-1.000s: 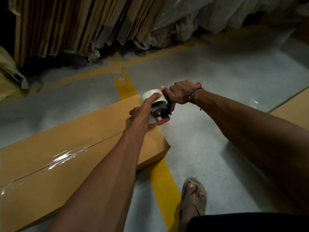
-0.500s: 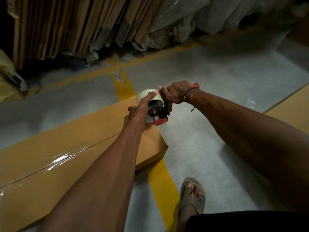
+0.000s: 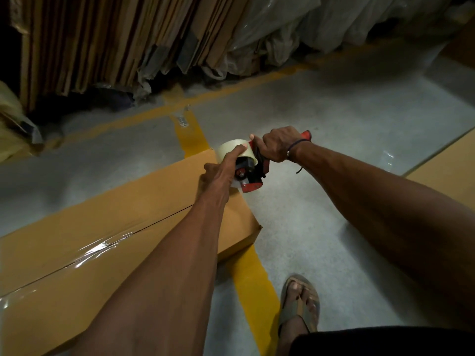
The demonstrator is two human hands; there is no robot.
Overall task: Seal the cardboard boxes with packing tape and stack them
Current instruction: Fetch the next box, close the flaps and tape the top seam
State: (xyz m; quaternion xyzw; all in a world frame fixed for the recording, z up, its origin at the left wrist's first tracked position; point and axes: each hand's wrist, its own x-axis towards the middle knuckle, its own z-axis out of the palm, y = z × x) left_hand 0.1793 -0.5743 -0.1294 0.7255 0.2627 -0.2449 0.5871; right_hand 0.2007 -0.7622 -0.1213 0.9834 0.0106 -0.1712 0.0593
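A long flat cardboard box lies on the floor, clear tape shining along its centre seam. At its right end a red tape dispenser with a pale tape roll sits at the box edge. My right hand grips the dispenser's red handle. My left hand rests on the box end with its fingers curled against the tape roll.
Flattened cardboard sheets and plastic-wrapped bundles lean along the back. Yellow floor lines cross the grey concrete. Another cardboard box lies at the right edge. My sandalled foot stands beside the yellow line.
Both hands and the dispenser have shifted slightly left along the box end; the grip looks unchanged.
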